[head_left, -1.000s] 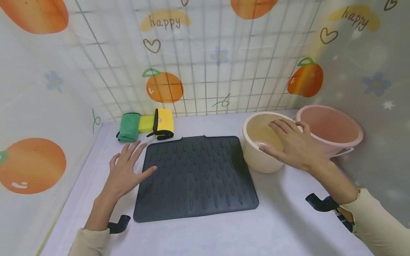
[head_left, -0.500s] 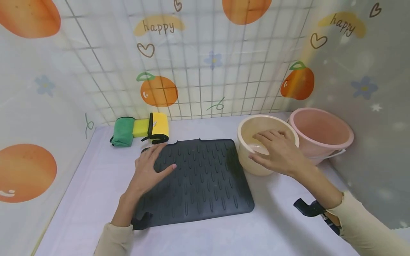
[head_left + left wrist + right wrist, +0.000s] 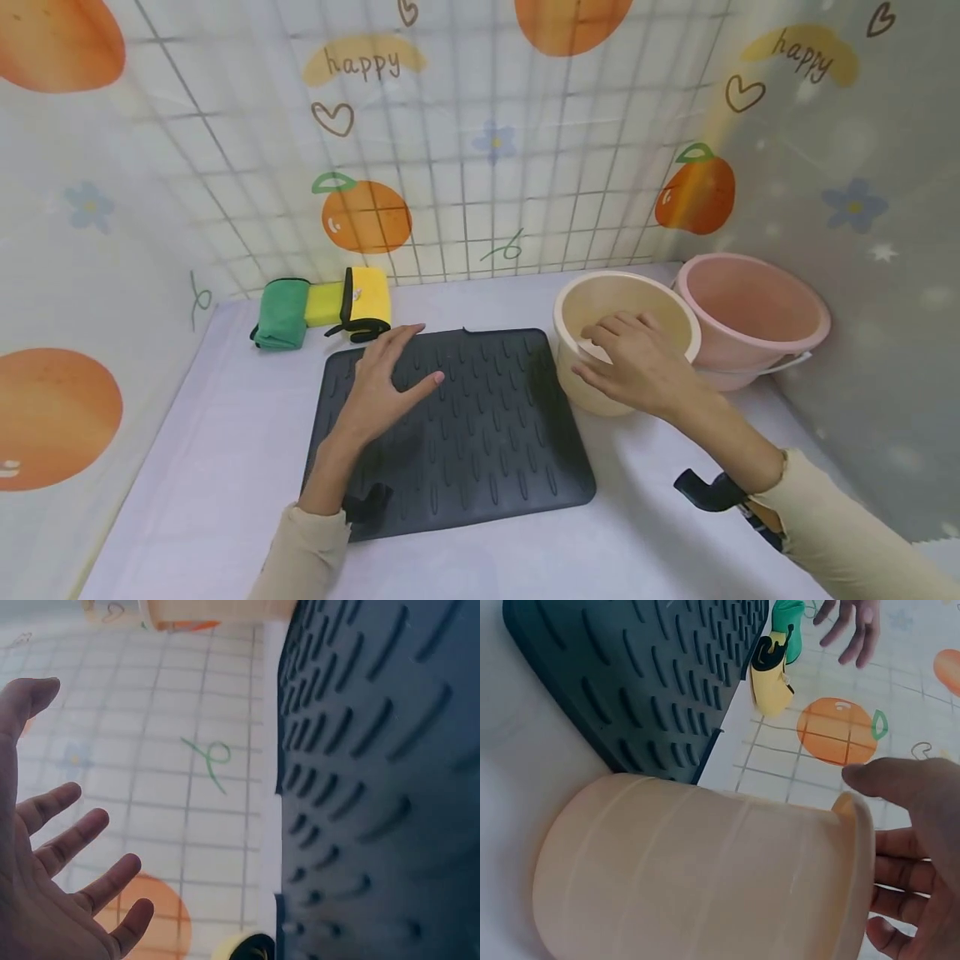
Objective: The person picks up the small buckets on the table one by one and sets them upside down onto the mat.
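My left hand (image 3: pixel 378 392) hovers over the left part of a black ribbed mat (image 3: pixel 480 433), fingers spread and thumb out, holding nothing. In the left wrist view its fingers stand apart from the mat (image 3: pixel 375 787). A cream plastic bucket (image 3: pixel 592 396) stands at the mat's right edge. Over its mouth is my right hand (image 3: pixel 637 362), fingers slightly bent and thumb toward the near left rim. The right wrist view has the thumb beside the rim of the bucket (image 3: pixel 690 862), with the fingers behind the rim and a gap between thumb and fingers.
Folded cloths in green (image 3: pixel 282 312), lime (image 3: pixel 323 303) and yellow (image 3: pixel 368 296) lie at the back left. A pink bucket (image 3: pixel 757 296) with a white handle stands right behind the cream one. A patterned curtain over a wire grid (image 3: pixel 465 183) closes off the back.
My left hand has moved right, from beside the mat to over it. My right hand has shifted left and lower over the cream bucket's near side. The view has turned slightly.
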### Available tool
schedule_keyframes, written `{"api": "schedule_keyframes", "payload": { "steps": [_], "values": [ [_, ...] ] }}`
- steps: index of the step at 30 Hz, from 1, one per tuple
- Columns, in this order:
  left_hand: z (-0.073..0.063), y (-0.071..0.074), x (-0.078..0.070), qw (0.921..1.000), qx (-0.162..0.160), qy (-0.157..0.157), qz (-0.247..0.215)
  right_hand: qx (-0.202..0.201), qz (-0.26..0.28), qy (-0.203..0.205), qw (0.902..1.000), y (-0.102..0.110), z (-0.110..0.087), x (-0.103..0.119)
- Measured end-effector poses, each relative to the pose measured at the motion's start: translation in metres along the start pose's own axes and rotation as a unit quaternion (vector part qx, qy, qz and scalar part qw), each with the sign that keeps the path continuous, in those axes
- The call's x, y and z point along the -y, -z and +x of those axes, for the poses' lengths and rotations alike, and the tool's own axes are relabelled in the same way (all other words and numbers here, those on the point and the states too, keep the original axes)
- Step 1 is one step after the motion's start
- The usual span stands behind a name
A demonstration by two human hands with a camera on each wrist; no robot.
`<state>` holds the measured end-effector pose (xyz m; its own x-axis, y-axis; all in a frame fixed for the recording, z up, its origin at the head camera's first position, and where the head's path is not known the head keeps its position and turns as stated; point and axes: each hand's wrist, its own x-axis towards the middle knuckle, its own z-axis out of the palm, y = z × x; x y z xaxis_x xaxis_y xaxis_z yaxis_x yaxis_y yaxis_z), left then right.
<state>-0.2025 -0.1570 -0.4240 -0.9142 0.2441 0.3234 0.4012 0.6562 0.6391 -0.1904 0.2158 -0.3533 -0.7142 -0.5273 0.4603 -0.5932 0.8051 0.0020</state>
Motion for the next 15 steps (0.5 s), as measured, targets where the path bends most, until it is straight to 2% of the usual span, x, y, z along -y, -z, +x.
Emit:
{"api": "schedule_keyframes", "payload": {
  "steps": [7,15],
  "values": [
    [0.012,-0.014,-0.013,0.9994,0.000,-0.021,-0.026,0.019,-0.004,-0.010,0.9998,0.001,0.001,0.002],
    [0.018,-0.028,-0.024,0.9982,0.012,-0.033,-0.047,0.040,-0.012,-0.012,0.9991,0.004,0.003,0.002]
  ]
}}
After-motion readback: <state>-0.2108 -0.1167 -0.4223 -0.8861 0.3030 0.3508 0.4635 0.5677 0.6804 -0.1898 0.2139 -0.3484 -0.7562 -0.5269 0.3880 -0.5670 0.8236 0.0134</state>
